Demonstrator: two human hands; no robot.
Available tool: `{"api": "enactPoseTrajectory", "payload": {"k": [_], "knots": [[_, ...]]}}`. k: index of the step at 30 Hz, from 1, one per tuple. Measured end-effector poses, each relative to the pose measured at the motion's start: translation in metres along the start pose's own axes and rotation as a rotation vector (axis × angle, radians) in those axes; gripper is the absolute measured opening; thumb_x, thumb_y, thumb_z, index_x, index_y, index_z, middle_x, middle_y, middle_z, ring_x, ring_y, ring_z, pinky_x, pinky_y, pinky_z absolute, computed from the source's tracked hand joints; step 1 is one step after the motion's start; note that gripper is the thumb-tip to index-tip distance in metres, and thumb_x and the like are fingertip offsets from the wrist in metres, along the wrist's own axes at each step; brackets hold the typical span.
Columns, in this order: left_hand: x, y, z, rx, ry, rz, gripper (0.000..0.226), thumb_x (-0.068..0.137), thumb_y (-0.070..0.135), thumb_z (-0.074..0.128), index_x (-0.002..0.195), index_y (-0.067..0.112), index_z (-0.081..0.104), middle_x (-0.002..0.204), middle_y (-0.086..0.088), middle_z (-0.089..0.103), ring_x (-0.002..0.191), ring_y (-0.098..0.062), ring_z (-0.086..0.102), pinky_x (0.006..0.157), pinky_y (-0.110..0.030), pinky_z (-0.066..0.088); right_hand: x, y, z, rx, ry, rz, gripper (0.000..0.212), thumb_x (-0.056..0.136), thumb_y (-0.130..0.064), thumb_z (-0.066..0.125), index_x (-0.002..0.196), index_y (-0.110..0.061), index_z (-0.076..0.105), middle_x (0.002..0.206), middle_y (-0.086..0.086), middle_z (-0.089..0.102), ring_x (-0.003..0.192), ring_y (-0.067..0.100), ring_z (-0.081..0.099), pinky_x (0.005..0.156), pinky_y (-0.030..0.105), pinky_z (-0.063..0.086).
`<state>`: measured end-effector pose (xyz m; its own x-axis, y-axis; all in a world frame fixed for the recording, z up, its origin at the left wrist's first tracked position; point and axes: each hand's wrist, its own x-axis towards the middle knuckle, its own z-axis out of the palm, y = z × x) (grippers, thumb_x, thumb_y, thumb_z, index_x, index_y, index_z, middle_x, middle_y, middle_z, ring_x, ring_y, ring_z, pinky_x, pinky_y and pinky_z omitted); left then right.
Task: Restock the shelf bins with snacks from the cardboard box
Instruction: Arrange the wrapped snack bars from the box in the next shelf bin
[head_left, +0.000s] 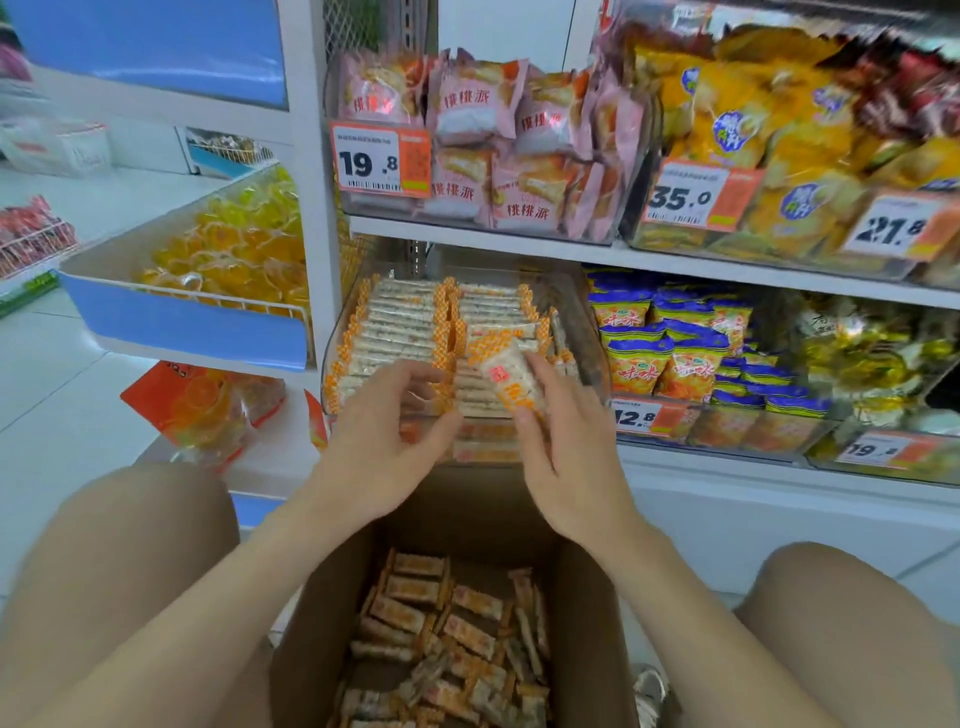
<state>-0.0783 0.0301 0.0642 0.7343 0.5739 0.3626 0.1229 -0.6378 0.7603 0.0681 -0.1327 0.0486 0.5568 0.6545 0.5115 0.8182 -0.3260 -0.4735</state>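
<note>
Cardboard box (322, 623) nearest; right fingers (541, 375) curled round a snack packet (505, 375), left fingers (415, 375) loosely spread over bin (589, 338).

We're in a shop: white shelves (467, 235) lined with clear bins (584, 332) of packaged snacks (470, 104), orange price tags (382, 161) on their fronts.

I can't tell if left hand (384, 436) grips anything: fingers (415, 374) blurred against clear bin (584, 338). Right hand (561, 457) covers lower end of packet (506, 371). Cardboard box (587, 623) cut off by bottom edge. Price tag (382, 161) small print unreadable to me.
</note>
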Motion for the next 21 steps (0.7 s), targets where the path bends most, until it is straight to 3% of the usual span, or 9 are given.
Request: {"api": "enactPoseTrajectory", "payload": {"k": [3, 7, 10, 13, 16, 18, 21], "knots": [[0.018, -0.015, -0.006, 0.302, 0.021, 0.155, 0.032, 0.095, 0.029, 0.067, 0.126, 0.029, 0.060, 0.123, 0.011, 0.055, 0.122, -0.012, 0.050, 0.100, -0.032, 0.040, 0.029, 0.026, -0.007, -0.311, 0.054, -0.075, 0.058, 0.104, -0.017, 0.057, 0.157, -0.031, 0.038, 0.135, -0.002, 0.053, 0.122, 0.026, 0.043, 0.095, 0.041, 0.034], [0.050, -0.020, -0.003, 0.365, -0.020, 0.156, 0.037, 0.089, 0.036, 0.058, 0.125, 0.029, 0.061, 0.133, 0.009, 0.054, 0.130, -0.019, 0.048, 0.107, -0.044, 0.039, 0.066, 0.047, 0.010, -0.459, -0.056, -0.120, 0.075, 0.086, 0.001, 0.069, 0.151, -0.029, 0.048, 0.133, 0.001, 0.055, 0.130, 0.031, 0.041, 0.102, 0.044, 0.032], [0.073, -0.018, 0.000, 0.323, -0.150, 0.108, 0.048, 0.087, 0.040, 0.055, 0.135, 0.033, 0.056, 0.145, 0.012, 0.048, 0.140, -0.016, 0.041, 0.115, -0.052, 0.036, 0.090, 0.049, 0.033, -0.459, -0.155, -0.078, 0.080, 0.088, 0.003, 0.065, 0.154, -0.036, 0.045, 0.140, 0.002, 0.050, 0.138, 0.036, 0.035, 0.109, 0.049, 0.029], [0.090, -0.023, 0.008, 0.438, -0.232, 0.095, 0.055, 0.096, 0.044, 0.056, 0.148, 0.032, 0.046, 0.158, 0.011, 0.038, 0.151, -0.016, 0.030, 0.123, -0.053, 0.024, 0.111, 0.054, 0.051, -0.369, -0.215, 0.049, 0.081, 0.091, 0.004, 0.061, 0.157, -0.040, 0.042, 0.154, 0.011, 0.032, 0.145, 0.044, 0.026, 0.116, 0.055, 0.030], [0.100, -0.026, 0.014, 0.558, -0.273, 0.074, 0.065, 0.096, 0.052, 0.048, 0.157, 0.032, 0.037, 0.169, 0.008, 0.026, 0.158, -0.017, 0.016, 0.126, -0.055, 0.012, 0.127, 0.059, 0.066, -0.321, -0.258, 0.069, 0.081, 0.092, -0.005, 0.058, 0.160, -0.041, 0.033, 0.167, 0.022, 0.011, 0.156, 0.052, 0.000, 0.127, 0.066, 0.011], [0.105, -0.026, 0.015, 0.563, -0.305, 0.064, 0.073, 0.090, 0.055, 0.038, 0.159, 0.032, 0.034, 0.171, 0.007, 0.021, 0.160, -0.018, 0.012, 0.127, -0.056, 0.010, 0.133, 0.058, 0.077, -0.300, -0.321, 0.026, 0.082, 0.094, -0.010, 0.053, 0.163, -0.041, 0.022, 0.168, 0.030, 0.006, 0.155, 0.054, -0.012, 0.124, 0.070, -0.005], [0.112, -0.025, 0.015, 0.524, -0.325, 0.097, 0.074, 0.087, 0.054, 0.035, 0.159, 0.035, 0.027, 0.170, 0.006, 0.024, 0.159, -0.020, 0.016, 0.126, -0.058, 0.014, 0.134, 0.059, 0.088, -0.274, -0.417, -0.012, 0.082, 0.094, -0.021, 0.043, 0.164, -0.043, 0.007, 0.168, 0.033, 0.007, 0.154, 0.056, -0.017, 0.121, 0.074, -0.006]]}}
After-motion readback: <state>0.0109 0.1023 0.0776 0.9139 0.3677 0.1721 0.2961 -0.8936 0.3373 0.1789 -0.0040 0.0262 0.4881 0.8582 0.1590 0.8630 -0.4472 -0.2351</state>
